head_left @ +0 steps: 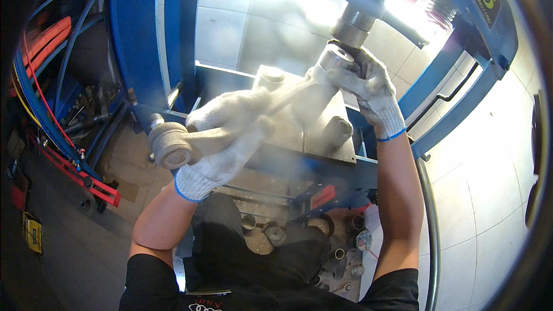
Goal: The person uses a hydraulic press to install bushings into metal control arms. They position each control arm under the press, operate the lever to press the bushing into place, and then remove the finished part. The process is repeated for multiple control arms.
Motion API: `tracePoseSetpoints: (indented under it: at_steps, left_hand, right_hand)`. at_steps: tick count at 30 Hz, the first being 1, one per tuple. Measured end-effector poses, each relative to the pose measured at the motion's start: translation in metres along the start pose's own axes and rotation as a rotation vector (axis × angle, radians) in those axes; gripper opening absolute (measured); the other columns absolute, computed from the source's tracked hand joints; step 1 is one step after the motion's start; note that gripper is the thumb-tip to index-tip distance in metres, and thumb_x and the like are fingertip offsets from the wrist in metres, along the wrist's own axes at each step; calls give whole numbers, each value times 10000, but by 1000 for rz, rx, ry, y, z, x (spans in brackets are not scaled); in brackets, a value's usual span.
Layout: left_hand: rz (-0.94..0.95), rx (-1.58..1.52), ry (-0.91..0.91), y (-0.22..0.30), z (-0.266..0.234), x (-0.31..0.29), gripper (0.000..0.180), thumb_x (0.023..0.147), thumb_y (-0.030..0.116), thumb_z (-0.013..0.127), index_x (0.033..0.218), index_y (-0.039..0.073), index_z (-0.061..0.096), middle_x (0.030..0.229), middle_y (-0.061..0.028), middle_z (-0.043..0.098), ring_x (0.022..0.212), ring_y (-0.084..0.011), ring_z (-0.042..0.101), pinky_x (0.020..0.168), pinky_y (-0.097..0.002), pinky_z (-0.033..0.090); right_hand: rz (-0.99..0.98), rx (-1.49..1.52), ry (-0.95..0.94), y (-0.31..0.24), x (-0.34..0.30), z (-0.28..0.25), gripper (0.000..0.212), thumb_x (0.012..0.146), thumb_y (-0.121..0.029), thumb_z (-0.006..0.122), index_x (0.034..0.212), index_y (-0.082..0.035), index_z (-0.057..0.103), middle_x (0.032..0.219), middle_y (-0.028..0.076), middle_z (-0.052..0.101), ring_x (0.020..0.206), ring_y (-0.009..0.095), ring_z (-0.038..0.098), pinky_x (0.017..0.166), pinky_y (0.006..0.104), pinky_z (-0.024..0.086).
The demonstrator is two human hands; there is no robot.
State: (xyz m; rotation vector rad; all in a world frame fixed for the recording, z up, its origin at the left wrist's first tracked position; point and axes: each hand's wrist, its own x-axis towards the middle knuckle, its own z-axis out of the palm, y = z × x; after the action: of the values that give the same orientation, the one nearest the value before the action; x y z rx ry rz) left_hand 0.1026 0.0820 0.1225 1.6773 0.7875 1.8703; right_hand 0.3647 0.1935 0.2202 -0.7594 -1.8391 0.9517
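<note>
Seen from above, two hands in white knit gloves with blue cuffs hold a long metal link [291, 93] that slants from lower left to upper right. The left hand [230, 154] is curled closed around the link's shaft, with glove on both sides of the metal. Just beyond this hand, to the left, the link ends in a thick round head [173, 145] with a short stud [156, 120] on its far side.

The right hand [371, 86] is bent around a shiny cylinder [336, 59] at the link's upper end, gripping it from the right; some fingertips are hidden behind it. The cylinder tilts a little and shows a hole in its top. Haze blurs where it meets the link. The ram [352, 25] of a press is just above the cylinder; whether the two touch is hard to tell.

The link's middle stretches between the hands, over metal plates [325, 148]. A dark, stubby post [339, 131] stands on them below the right hand, and a pale round piece [269, 76] lies beyond the left. The press's blue frame [138, 34] rises around the work. Red hoses [49, 40] hang at the left, and loose metal parts [275, 234] lie low, near the person's legs.
</note>
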Motion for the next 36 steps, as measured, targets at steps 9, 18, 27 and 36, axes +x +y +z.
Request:
tracePoseSetpoints:
  at_steps: [9,18,27,36]
  left_hand:
    - [124,19,-29,-4,-1,-1,350,897,174,796,1160,-40,712,1110,-194,723,967,-237,715,813,-352,600]
    - [364,277,-69,11,11,-6,279,863,121,785,1087,-23,704,1068,-190,710,942,-291,728,776,-375,625]
    - [526,428,-105,19,20,-6,234,825,86,773,1032,11,696,1056,-188,704,969,-368,741,810,-417,659]
    - [551,383,-4,17,43,-12,343,821,167,792,1099,-5,687,1091,-230,704,818,-326,744,685,-369,630]
  right_hand:
    - [-60,-29,100,-13,-7,11,610,843,-139,783,1369,71,557,1166,136,684,1002,189,693,938,322,569]
    - [249,-372,270,6,-31,-15,561,771,-32,836,1286,19,619,1152,103,689,1003,148,658,919,304,554]
    - [81,-656,145,0,-51,-8,409,902,-113,760,1269,21,641,1133,106,714,1038,153,665,954,304,536]
    - [86,-628,275,5,-113,34,452,810,-70,816,1228,8,660,1097,85,721,996,144,680,907,285,553]
